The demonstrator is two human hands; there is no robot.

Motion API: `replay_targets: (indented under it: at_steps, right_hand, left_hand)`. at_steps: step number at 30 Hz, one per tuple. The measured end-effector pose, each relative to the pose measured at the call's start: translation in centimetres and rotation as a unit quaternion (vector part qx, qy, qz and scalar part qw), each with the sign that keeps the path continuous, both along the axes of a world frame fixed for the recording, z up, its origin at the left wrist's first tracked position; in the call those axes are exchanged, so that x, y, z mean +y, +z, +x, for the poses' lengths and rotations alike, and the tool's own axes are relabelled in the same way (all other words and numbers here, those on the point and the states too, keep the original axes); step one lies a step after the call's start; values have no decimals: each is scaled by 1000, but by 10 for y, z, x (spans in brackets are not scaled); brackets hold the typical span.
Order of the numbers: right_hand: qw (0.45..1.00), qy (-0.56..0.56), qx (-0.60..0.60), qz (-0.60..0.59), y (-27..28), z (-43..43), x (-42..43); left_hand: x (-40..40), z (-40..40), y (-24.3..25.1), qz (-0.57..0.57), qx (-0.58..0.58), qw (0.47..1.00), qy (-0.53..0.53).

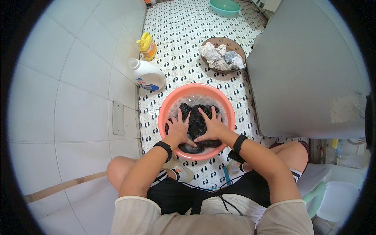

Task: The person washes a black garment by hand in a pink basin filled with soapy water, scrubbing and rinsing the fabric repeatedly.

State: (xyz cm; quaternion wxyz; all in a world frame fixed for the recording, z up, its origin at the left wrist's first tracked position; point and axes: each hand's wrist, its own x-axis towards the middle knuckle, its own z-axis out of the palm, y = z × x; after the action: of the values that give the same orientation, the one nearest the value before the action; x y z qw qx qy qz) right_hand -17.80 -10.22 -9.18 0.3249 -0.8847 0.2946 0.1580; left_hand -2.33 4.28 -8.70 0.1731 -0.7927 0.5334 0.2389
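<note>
A round pink plastic basin [229, 102] stands on the patterned floor before me, with foamy water inside. Wet black cloth [197, 122] lies bunched in that water. My left hand [178, 127] rests on the left part of the cloth with its fingers spread. On the right part lies my right hand [213, 124], its fingers also apart. Both palms face down and neither hand is closed round the cloth. The thumbs point towards each other near the middle. Each wrist wears a black band.
A white detergent bottle [151, 76] and a yellow bottle [149, 48] stand along the tiled wall at left. Beyond the basin, a brown bowl [232, 44] holds crumpled light cloths. A green basin [224, 7] is farther off. A large grey panel [305, 73] rises at right.
</note>
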Motion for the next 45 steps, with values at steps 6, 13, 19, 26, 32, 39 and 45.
replay_targets:
  at_steps: [6,13,19,26,32,39,45]
  right_hand:
    - [998,-26,47,-21,-10,18,7]
    - [995,-58,36,-77,-18,26,1]
    - [994,-39,78,-74,-24,34,-2]
    - [990,-24,58,-128,-52,36,-2]
    - [994,-40,46,-96,-60,34,0]
    - [992,-5,78,-99,-64,34,-16]
    - [989,25,28,-143,-26,42,-23]
  left_hand:
    - [-2,1,-24,-6,-30,1000,6]
    - [-22,2,-26,29,40,997,60]
    - [-31,11,-50,38,-26,999,23]
    - [-44,24,-46,58,60,996,12]
    - [-36,27,-63,-17,50,999,0]
    - [-29,16,-70,-99,34,994,25]
    - [-13,27,-79,-234,8,970,72]
